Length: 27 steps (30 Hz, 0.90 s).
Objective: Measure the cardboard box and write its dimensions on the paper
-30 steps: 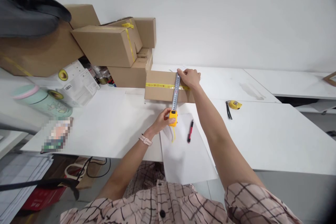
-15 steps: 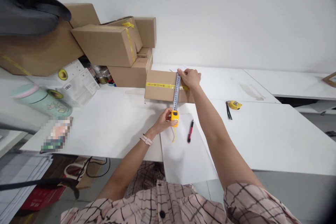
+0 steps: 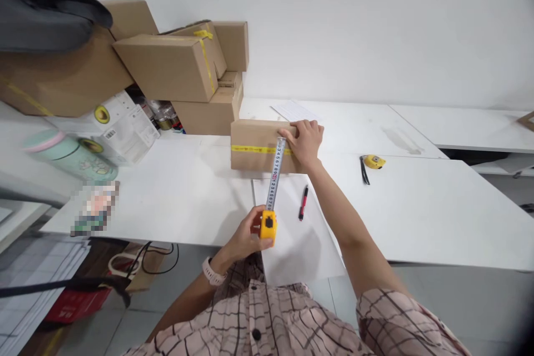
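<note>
My left hand is wrapped round a yellow tape measure near the table's front edge. Its blade sticks out forward, with the free end in front of a small cardboard box just below my right thumb. Yellow tape runs along that box. My right hand grips the box at its upper right corner, the thumb on the near face and the fingers over the top. Below the box lies a white paper sheet with a red and black pen on it.
A second yellow tape measure with a black strap lies to the right. Stacked cardboard boxes, a white carton and a mint-green bottle stand at the left. Another printed paper lies behind the small box.
My left hand has drawn the tape measure back toward me, and the blade's end has come off the box's far edge. The box now shows its near face more, and my right hand grips its corner.
</note>
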### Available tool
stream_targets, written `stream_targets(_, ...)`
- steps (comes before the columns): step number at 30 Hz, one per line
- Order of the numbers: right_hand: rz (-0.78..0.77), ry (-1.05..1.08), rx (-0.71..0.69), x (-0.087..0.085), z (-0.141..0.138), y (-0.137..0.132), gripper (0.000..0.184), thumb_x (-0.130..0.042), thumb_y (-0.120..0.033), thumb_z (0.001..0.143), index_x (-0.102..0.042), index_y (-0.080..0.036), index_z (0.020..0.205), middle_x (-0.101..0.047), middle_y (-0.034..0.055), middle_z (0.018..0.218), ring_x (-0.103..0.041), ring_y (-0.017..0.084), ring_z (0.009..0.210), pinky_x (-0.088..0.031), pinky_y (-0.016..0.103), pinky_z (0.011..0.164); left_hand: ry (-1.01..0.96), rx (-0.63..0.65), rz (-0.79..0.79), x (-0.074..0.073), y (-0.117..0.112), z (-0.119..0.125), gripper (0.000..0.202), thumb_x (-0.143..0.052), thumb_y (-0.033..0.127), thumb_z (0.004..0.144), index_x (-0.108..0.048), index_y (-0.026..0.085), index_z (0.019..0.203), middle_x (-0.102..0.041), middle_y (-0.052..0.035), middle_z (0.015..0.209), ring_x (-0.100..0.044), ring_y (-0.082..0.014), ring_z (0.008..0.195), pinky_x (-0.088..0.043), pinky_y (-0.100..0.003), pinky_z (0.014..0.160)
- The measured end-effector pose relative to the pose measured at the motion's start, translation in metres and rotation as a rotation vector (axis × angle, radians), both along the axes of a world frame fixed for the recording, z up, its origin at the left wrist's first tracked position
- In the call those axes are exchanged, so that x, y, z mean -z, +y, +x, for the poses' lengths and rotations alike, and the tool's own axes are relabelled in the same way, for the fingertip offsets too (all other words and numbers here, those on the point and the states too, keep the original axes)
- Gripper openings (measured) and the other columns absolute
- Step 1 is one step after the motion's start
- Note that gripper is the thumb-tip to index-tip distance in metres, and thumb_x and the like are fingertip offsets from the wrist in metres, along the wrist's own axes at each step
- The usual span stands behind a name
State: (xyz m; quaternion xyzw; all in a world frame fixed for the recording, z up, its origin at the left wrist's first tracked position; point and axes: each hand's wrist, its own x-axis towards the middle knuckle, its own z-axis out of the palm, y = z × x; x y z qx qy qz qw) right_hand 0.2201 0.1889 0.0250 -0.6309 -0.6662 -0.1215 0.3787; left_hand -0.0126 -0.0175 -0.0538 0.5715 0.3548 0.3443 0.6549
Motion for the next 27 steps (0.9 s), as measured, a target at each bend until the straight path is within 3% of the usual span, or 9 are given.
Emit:
stream_targets(5, -0.034, 0.072, -0.071, 0.037, 0.003, -0.032, 0.043, -0.042, -0.055, 0.100, -0.070, -0.022, 0.107, -0.070, 0.0133, 0.117, -0.054, 0.029, 0.114, -0.031, 0.046, 0.102, 0.167, 0.020, -0.061, -0.002, -0.021, -0.009, 0.078, -0.083, 0.032, 0.067, -0.046, 0.024, 0.134, -0.061, -0.0086, 0.118, -0.062, -0.0219, 0.096, -0.053, -0.034, 0.080)
stream_targets(8, -0.081, 0.372, -0.061, 0.031, 0.004, -0.060, 0.066, -0.014, -0.059, 0.103, -0.069, -0.024, 0.113, -0.070, 0.0114, 0.117, -0.056, 0.028, 0.116, -0.038, 0.045, 0.099, 0.214, 0.030, -0.030, -0.004, -0.022, -0.013, 0.075, -0.082, 0.034, 0.069, -0.046, 0.026, 0.135, -0.061, -0.0072, 0.118, -0.061, -0.0197, 0.091, -0.053, -0.034, 0.077)
stream_targets(10, -0.138, 0.636, -0.138, 0.016, 0.004, -0.082, 0.078, -0.005, -0.067, 0.099, -0.067, -0.024, 0.120, -0.071, 0.0102, 0.107, -0.062, 0.025, 0.100, -0.046, 0.040, 0.087, 0.254, 0.046, 0.016, -0.007, -0.021, -0.015, 0.073, -0.081, 0.033, 0.070, -0.048, 0.027, 0.134, -0.062, -0.0059, 0.116, -0.060, -0.0184, 0.088, -0.053, -0.033, 0.075)
stream_targets(13, -0.243, 0.828, -0.321, -0.006, 0.005, -0.112, 0.067, -0.032, -0.078, 0.092, -0.070, -0.025, 0.106, -0.066, 0.0051, 0.081, -0.059, 0.020, 0.072, -0.047, 0.033, 0.067, 0.325, 0.093, 0.069, -0.010, -0.019, -0.018, 0.074, -0.082, 0.032, 0.069, -0.049, 0.027, 0.135, -0.062, -0.0052, 0.114, -0.059, -0.0170, 0.083, -0.053, -0.030, 0.070)
stream_targets(16, -0.235, 0.887, -0.366, -0.010, 0.004, -0.134, 0.053, -0.050, -0.074, 0.089, -0.065, -0.024, 0.081, -0.052, 0.0002, 0.064, -0.047, 0.016, 0.057, -0.041, 0.030, 0.055, 0.356, 0.132, 0.120, -0.009, -0.018, -0.018, 0.075, -0.082, 0.033, 0.070, -0.049, 0.027, 0.138, -0.062, -0.0060, 0.115, -0.061, -0.0189, 0.087, -0.054, -0.031, 0.072)
stream_targets(20, -0.245, 0.901, -0.307, 0.020, -0.014, -0.154, 0.050, -0.050, -0.070, 0.091, -0.062, -0.023, 0.077, -0.049, -0.0013, 0.062, -0.043, 0.014, 0.053, -0.037, 0.029, 0.050, 0.349, 0.074, 0.161, -0.006, -0.014, -0.018, 0.094, -0.082, 0.032, 0.072, -0.033, 0.030, 0.152, -0.059, -0.0099, 0.131, -0.063, -0.0230, 0.101, -0.054, -0.037, 0.086)
stream_targets(23, -0.379, 0.874, -0.369, 0.050, -0.038, -0.168, 0.050, -0.045, -0.069, 0.093, -0.064, -0.024, 0.081, -0.053, -0.0002, 0.065, -0.049, 0.015, 0.054, -0.041, 0.029, 0.052, 0.336, 0.020, 0.210, -0.005, -0.008, -0.019, 0.110, -0.084, 0.032, 0.070, -0.019, 0.029, 0.159, -0.057, -0.0123, 0.136, -0.063, -0.0253, 0.108, -0.051, -0.042, 0.096)
stream_targets(25, -0.488, 0.785, -0.476, 0.063, -0.051, -0.175, 0.047, -0.043, -0.065, 0.096, -0.066, -0.025, 0.090, -0.063, 0.0028, 0.075, -0.058, 0.018, 0.063, -0.046, 0.031, 0.059, 0.352, 0.003, 0.265, -0.006, -0.002, -0.023, 0.110, -0.084, 0.034, 0.072, -0.017, 0.029, 0.159, -0.059, -0.0119, 0.132, -0.062, -0.0267, 0.112, -0.049, -0.045, 0.100)
stream_targets(27, -0.528, 0.620, -0.485, 0.070, -0.053, -0.178, 0.042, -0.041, -0.061, 0.098, -0.066, -0.026, 0.099, -0.070, 0.0066, 0.095, -0.065, 0.021, 0.078, -0.050, 0.033, 0.069, 0.407, -0.035, 0.318, -0.009, 0.006, -0.030, 0.108, -0.083, 0.034, 0.073, -0.018, 0.029, 0.158, -0.061, -0.0110, 0.130, -0.063, -0.0275, 0.113, -0.048, -0.045, 0.101)
